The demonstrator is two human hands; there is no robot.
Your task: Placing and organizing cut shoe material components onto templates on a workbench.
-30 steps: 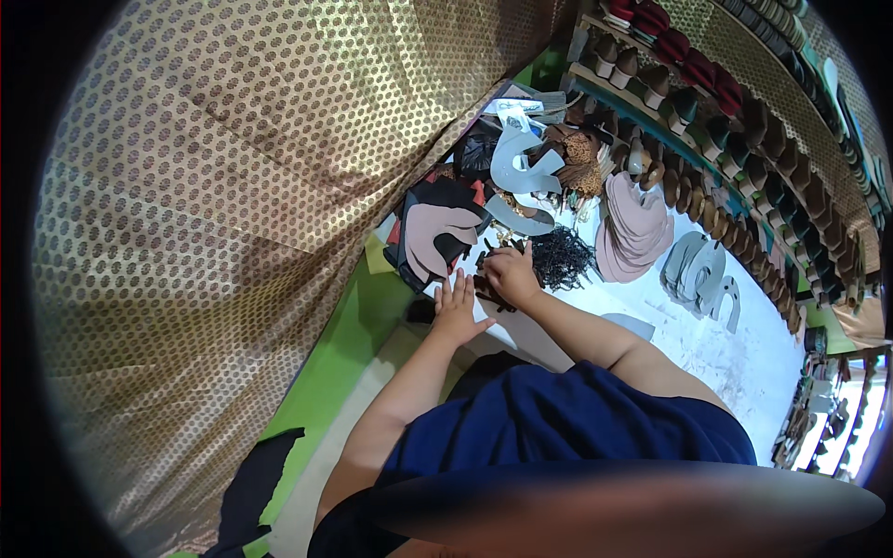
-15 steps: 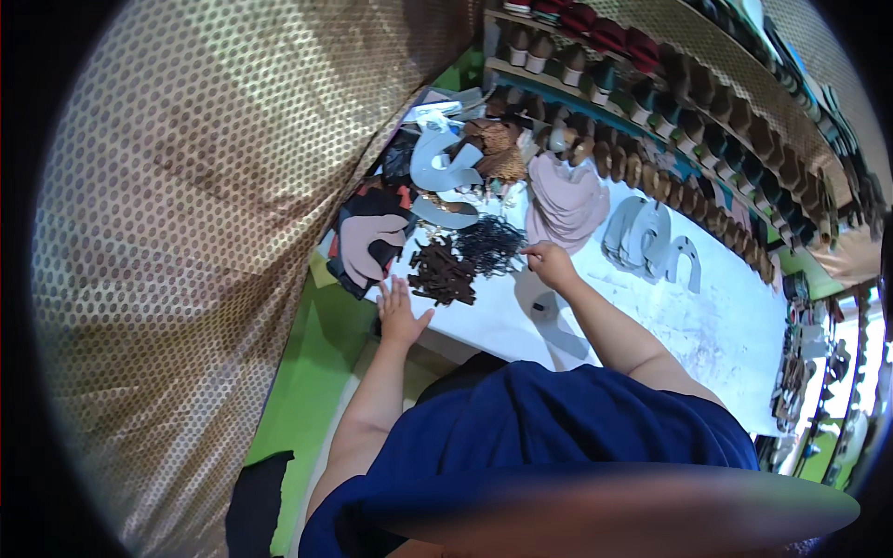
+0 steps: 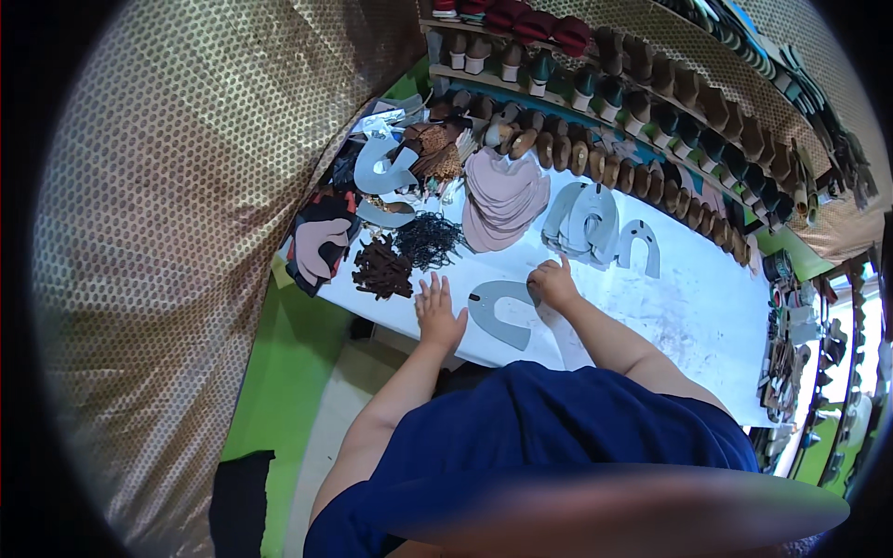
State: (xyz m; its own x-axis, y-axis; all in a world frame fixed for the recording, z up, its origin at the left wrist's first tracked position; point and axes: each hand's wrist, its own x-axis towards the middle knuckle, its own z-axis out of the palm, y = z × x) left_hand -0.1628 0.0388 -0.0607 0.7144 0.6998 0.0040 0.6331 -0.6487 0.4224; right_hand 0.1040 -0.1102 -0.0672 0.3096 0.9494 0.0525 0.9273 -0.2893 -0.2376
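A grey U-shaped shoe-upper piece point(image 3: 507, 325) lies on the white tabletop, a small dark patch at its left tip. My right hand point(image 3: 556, 285) is at its right tip, fingers pinched together; whatever they hold is too small or hidden to tell. To the left of the piece, my left hand point(image 3: 439, 314) rests palm down with fingers spread, holding nothing. Just beyond that hand are a heap of short dark brown strips point(image 3: 382, 268) and a tangle of thin black strips point(image 3: 426, 239).
Layered pale pink pieces point(image 3: 502, 200) and overlapping grey U-shaped pieces point(image 3: 584, 223) lie farther back, with a single grey piece point(image 3: 640, 249) to their right. Shoe forms line the shelves point(image 3: 567, 98) behind. A patterned curtain point(image 3: 186, 232) hangs at left.
My right hand has moved from the black strips to the grey piece's right tip. My left hand has shifted right along the near table edge. The view has turned somewhat.
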